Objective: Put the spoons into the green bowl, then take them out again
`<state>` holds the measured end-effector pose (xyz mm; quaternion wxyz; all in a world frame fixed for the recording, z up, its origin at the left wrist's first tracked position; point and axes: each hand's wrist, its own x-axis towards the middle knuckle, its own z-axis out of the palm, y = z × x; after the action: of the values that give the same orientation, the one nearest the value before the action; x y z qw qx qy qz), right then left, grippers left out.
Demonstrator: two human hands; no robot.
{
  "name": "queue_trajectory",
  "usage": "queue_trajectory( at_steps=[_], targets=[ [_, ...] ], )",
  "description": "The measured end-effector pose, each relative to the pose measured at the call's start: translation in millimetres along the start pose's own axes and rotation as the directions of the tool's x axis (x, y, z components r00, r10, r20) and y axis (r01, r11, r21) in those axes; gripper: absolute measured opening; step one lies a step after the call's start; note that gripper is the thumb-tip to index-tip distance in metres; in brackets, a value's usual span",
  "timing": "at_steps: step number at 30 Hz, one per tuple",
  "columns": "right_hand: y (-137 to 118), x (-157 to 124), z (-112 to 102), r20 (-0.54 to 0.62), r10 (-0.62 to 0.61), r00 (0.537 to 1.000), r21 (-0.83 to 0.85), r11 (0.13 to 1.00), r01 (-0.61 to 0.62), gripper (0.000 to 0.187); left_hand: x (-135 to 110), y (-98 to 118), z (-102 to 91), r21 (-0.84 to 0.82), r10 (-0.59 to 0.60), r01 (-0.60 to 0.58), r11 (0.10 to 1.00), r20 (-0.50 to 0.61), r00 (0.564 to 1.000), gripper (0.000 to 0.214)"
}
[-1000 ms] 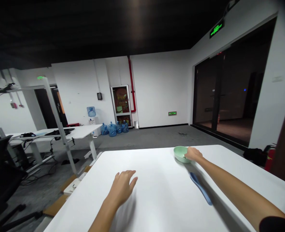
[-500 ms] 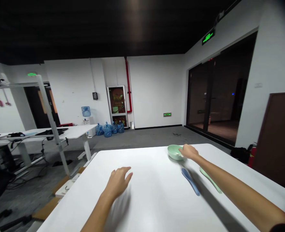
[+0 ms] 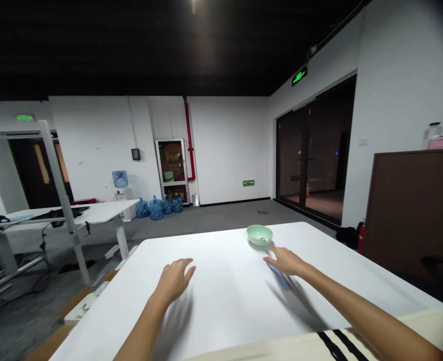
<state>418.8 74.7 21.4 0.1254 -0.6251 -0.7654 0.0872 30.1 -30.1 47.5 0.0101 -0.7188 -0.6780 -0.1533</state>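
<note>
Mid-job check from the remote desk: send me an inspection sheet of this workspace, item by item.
Surface: white table, bowl and utensil resting on it.
Job's things: pale green bowl, upright near the far edge; blue utensil, flat on the table in front of the bowl, partly under the right hand.
Clutter: cream fabric with black stripes across the near edge.
Hands: right hand open, over the utensil; left hand open above the table, holding nothing.
Cables: black cables on the floor, left of the table.
Surroundings: blue water jugs by the far wall; glass doors; fire extinguisher beside a brown cabinet.
</note>
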Motion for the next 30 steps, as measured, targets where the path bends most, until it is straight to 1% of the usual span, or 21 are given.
queue_trajectory(
  at_steps=[4,8,16,22,26,30],
  targets=[
    [2.6,-7.0,8.6,-0.029,-0.078,0.997,0.004,0.997,0.078,0.051,0.0,-1.7,2.7,-0.008,-0.005,0.005,1.0,0.0,1.0,0.049],
    [4.4,-8.0,9.8,-0.059,-0.08,0.995,0.003,0.997,0.08,0.048,0.8,-2.4,5.3,-0.009,0.001,-0.001,1.0,0.009,1.0,0.05],
    [9.3,-7.6,9.5,-0.048,-0.064,0.997,0.005,0.998,0.064,0.049,-0.2,3.6,0.7,-0.011,-0.001,0.002,1.0,0.024,1.0,0.05],
    [8.9,-8.9,10.3,-0.041,-0.074,0.996,0.0,0.997,0.074,0.047,-0.6,3.1,1.4,-0.012,-0.003,0.004,1.0,0.02,1.0,0.052],
    [9.2,-0.5,9.8,-0.065,-0.05,0.997,-0.003,0.999,0.05,0.044,0.2,1.8,2.9,-0.013,0.005,-0.005,1.0,0.015,1.0,0.051],
    [8.6,23.5,2.0,-0.104,-0.015,0.994,-0.036,0.999,0.012,0.042,1.2,0.3,3.9,-0.017,0.006,-0.006,1.0,0.017,1.0,0.051]
  ],
)
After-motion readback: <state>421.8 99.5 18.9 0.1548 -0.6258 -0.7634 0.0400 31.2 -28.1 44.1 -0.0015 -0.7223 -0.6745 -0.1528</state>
